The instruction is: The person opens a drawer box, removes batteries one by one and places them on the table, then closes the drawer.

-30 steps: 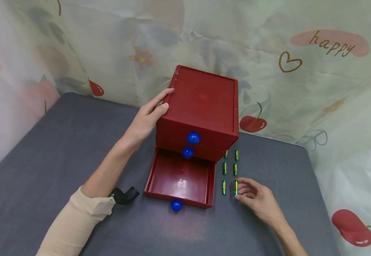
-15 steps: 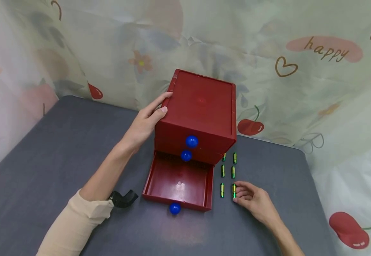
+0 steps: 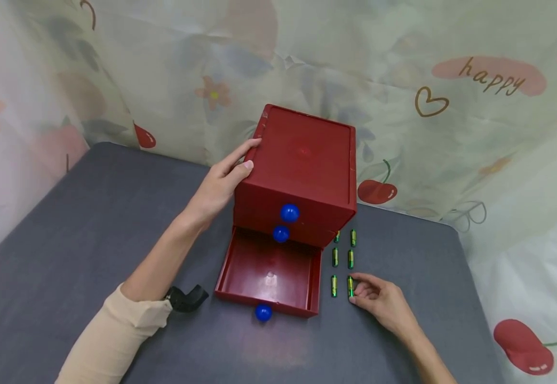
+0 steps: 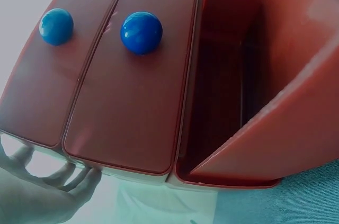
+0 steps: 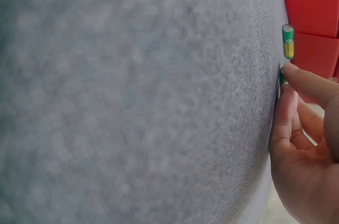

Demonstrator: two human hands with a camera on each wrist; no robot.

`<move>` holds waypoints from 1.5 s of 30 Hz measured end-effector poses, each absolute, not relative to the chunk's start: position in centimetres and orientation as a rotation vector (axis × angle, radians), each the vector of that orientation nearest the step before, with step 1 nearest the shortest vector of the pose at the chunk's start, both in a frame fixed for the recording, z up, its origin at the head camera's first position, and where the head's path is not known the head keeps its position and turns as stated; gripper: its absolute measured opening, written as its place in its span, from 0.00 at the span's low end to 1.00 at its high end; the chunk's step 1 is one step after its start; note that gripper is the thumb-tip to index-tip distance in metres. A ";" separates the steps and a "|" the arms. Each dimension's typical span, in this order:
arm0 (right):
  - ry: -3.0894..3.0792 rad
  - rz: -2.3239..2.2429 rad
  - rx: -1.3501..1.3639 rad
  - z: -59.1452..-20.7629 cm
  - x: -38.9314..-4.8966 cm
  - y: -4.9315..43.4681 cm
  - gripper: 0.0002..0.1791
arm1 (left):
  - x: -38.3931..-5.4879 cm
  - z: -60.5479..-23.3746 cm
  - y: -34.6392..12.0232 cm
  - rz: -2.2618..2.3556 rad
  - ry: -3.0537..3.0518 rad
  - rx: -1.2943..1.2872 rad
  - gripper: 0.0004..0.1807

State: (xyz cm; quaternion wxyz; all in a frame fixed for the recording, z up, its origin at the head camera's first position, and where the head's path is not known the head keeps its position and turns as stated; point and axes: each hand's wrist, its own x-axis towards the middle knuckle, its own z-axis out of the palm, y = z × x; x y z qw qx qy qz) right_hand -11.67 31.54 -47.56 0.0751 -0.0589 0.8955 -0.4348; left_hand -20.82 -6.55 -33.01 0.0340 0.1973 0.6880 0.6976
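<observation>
A red drawer cabinet (image 3: 302, 154) with blue knobs stands mid-table, its bottom drawer (image 3: 269, 269) pulled out with nothing in it. My left hand (image 3: 216, 186) rests against the cabinet's left side, index fingertip and thumb at its top edge; the left wrist view shows the other fingers (image 4: 79, 181) along that side. To the right of the drawer, my right hand (image 3: 386, 304) pinches a small green and yellow battery (image 3: 350, 287) by its ends between thumb and index finger. Left of it lies another battery (image 3: 334, 286); in the right wrist view the fingers partly hide the pinched one.
More batteries (image 3: 350, 259) lie in two columns behind the right hand, one partly hidden by the cabinet. A black strap (image 3: 187, 298) sticks out by the left sleeve. A patterned curtain (image 3: 163, 69) hangs behind the grey table (image 3: 81, 224).
The right hand's pinched battery has shifted slightly left toward its neighbour. The whole head view has moved a little. The left hand, cabinet and drawer stay as they were.
</observation>
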 end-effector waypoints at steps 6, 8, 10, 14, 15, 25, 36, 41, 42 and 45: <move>2.700 -1.282 -0.178 -47.6 -11.6 31.6 0.24 | -20.7 -32.9 -6.5 2.147 2.113 0.602 0.26; 2.697 -1.289 -0.187 -47.6 -11.7 31.6 0.24 | -20.7 -32.8 -6.5 2.152 2.114 0.598 0.26; 2.683 -1.305 -0.191 -47.6 -11.7 31.7 0.24 | -20.7 -32.8 -6.6 2.151 2.117 0.598 0.26; 2.645 -1.357 -0.185 -47.5 -11.6 31.7 0.24 | -20.7 -32.8 -6.6 2.132 2.126 0.598 0.26; 2.634 -1.384 -0.181 -47.2 -11.4 31.5 0.24 | -20.7 -32.8 -6.6 2.128 2.130 0.599 0.26; 2.586 -1.547 -0.154 -46.2 -10.5 30.6 0.21 | -20.6 -32.7 -6.6 2.103 2.157 0.571 0.26; 2.463 -1.765 -0.329 -44.9 -8.7 27.9 0.18 | -20.4 -32.7 -6.8 2.093 2.157 0.549 0.26; 2.381 -1.818 -0.370 -44.3 -7.8 26.6 0.16 | -20.5 -32.6 -6.8 2.101 2.154 0.559 0.26; 2.379 -1.818 -0.379 -44.2 -7.7 26.4 0.16 | -20.5 -32.6 -6.8 2.100 2.153 0.562 0.26; 2.365 -1.819 -0.380 -43.8 -7.2 25.8 0.15 | -20.5 -32.7 -6.7 2.097 2.158 0.561 0.25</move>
